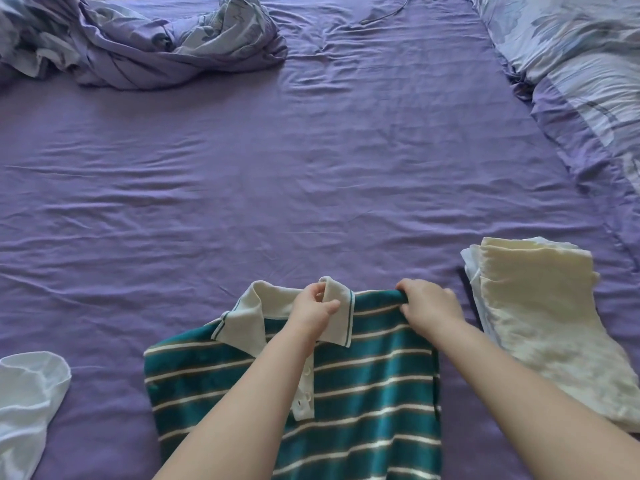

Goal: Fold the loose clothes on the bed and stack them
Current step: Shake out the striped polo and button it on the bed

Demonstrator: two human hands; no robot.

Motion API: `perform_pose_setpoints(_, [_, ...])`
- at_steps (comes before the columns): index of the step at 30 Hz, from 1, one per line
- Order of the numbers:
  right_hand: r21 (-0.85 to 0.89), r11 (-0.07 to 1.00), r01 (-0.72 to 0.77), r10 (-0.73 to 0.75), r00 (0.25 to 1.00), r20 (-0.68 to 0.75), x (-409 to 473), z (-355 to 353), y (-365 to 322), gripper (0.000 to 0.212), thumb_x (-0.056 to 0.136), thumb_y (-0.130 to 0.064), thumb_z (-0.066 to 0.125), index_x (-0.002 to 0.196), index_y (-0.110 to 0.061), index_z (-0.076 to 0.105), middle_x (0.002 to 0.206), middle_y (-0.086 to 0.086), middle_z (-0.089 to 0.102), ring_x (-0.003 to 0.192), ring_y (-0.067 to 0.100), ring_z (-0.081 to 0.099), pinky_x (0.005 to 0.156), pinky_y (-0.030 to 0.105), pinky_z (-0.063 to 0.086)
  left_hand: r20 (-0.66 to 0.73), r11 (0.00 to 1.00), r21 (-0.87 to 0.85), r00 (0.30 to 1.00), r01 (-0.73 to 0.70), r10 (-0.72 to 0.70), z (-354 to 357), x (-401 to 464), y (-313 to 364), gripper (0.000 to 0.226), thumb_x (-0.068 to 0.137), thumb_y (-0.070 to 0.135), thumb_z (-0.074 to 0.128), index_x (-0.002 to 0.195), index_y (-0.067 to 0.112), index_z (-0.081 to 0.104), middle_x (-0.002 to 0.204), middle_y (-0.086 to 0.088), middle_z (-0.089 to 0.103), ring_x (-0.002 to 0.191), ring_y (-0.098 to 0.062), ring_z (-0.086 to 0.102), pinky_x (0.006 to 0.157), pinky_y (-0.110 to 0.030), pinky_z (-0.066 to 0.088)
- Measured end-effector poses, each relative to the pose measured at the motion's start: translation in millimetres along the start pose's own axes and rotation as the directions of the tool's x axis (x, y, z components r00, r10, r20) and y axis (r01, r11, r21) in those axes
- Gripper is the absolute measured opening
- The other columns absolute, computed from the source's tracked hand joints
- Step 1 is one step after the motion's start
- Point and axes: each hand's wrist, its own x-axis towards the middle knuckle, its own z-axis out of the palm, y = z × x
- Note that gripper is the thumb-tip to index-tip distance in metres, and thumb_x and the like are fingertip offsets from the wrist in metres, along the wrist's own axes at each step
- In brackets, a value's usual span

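A green polo shirt (pixel 377 386) with white stripes and a cream collar lies flat on the purple bed sheet (pixel 277 168), close to me at bottom centre. My left hand (pixel 313 311) pinches the right flap of the collar. My right hand (pixel 427 306) grips the shirt's top edge at the shoulder, fingers curled over the fold. A folded cream garment (pixel 547 323) lies to the right of the shirt, on top of a white piece. A loose white garment (pixel 27 407) sits crumpled at the bottom left.
A rumpled floral duvet (pixel 145 43) is heaped at the far left. Floral pillows or bedding (pixel 581 64) run along the right side. A thin cable (pixel 384 15) lies at the far edge of the sheet.
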Motion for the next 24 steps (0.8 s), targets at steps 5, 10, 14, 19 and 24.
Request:
perform_pose_setpoints(5, [-0.233,0.964,0.124,-0.163,0.974,-0.156,-6.0,15.4,-17.8,0.031,0.089,-0.018,0.048,0.12,-0.023,0.047,0.119,-0.002,0.054,0.112,0.024,0.047,0.091,0.035,0.035,-0.063,0.96,0.246,0.986,-0.134,0.154,-15.8,-2.9,0.8,0.04,0.091,0.024,0.057,0.129,0.025,0.048,0.112,0.003,0.06,0.098,-0.015,0.057,0.079,-0.029,0.048])
perform_pose_setpoints(10, [-0.177,0.905,0.388,-0.42,0.88,-0.22,-8.3,13.5,-53.0,0.046,0.079,-0.012,0.065,0.123,-0.017,0.053,0.126,0.004,0.054,0.125,0.028,0.043,0.104,0.041,0.032,-0.036,0.591,0.759,0.888,-0.274,0.458,-69.7,-7.4,10.5,0.024,0.093,0.019,0.048,0.108,0.024,0.066,0.109,0.006,0.067,0.102,-0.016,0.056,0.08,-0.029,0.046])
perform_pose_setpoints(14, [-0.198,0.758,0.621,-0.652,0.72,-0.239,-16.4,15.3,-85.8,0.051,0.051,-0.003,0.084,0.099,-0.016,0.068,0.102,0.003,0.067,0.09,0.027,0.062,0.068,0.033,0.051,0.236,0.063,0.957,0.888,-0.282,0.395,-113.1,-8.4,16.1,0.028,0.093,0.014,0.051,0.107,0.032,0.066,0.119,0.009,0.057,0.109,-0.018,0.042,0.072,-0.03,0.038])
perform_pose_setpoints(19, [-0.17,0.678,0.715,-0.734,0.672,-0.1,-16.6,32.9,-103.4,0.024,0.091,-0.018,0.054,0.113,-0.019,0.063,0.117,-0.002,0.061,0.103,0.022,0.052,0.091,0.034,0.045,0.386,-0.241,0.915,0.873,-0.323,0.297,-131.2,-8.4,4.8,0.041,0.086,0.021,0.063,0.121,0.042,0.057,0.147,0.0,0.024,0.132,-0.028,0.021,0.098,-0.038,0.033])
perform_pose_setpoints(24, [-0.107,0.722,0.684,-0.692,0.712,-0.119,-17.9,36.1,-112.9,0.029,0.097,-0.029,0.042,0.112,-0.017,0.064,0.111,0.0,0.065,0.099,0.025,0.052,0.088,0.039,0.044,0.341,-0.069,0.939,0.883,-0.337,0.323,-129.6,-1.4,-4.4,0.044,0.092,0.021,0.054,0.13,0.041,0.047,0.151,0.0,0.017,0.131,-0.026,0.022,0.1,-0.038,0.034])
